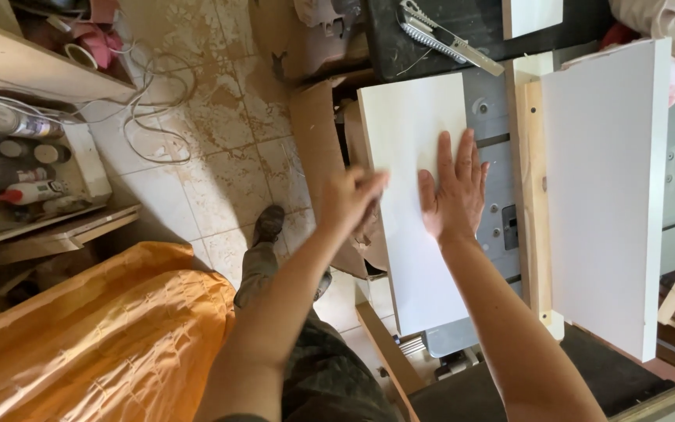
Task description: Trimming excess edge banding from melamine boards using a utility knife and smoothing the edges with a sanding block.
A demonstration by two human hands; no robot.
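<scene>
Down below us the biggest thing in view is the orange sheet (pixel 103 328) bunched on the floor at our left, and next in size come two white boards on the saw table (pixel 490 195). The wide board (pixel 607 195) lies at the right against a wooden fence (pixel 531 203), well apart from both hands. The narrow board (pixel 408 156) is the one we are working: it lies flat, its long axis running away from us toward the top of the view, one long edge hanging just past the table's left side. Our right hand (pixel 455 187) rests on it palm down, fingers spread and straight, pressing rather than gripping anything. Our left hand (pixel 353 199) is at the board's left edge, blurred; its fingers look curled, but we cannot tell whether they close on the edge or merely brush it. The right hand is thus squarely over the board, the left beside it. Smaller things: one shelf (pixel 33 148) with several cans at far left, one loop of white cable (pixel 150 101) on the tiles, one shoe (pixel 269 224), and one utility knife (pixel 447 39) lying on the dark top beyond the board.
</scene>
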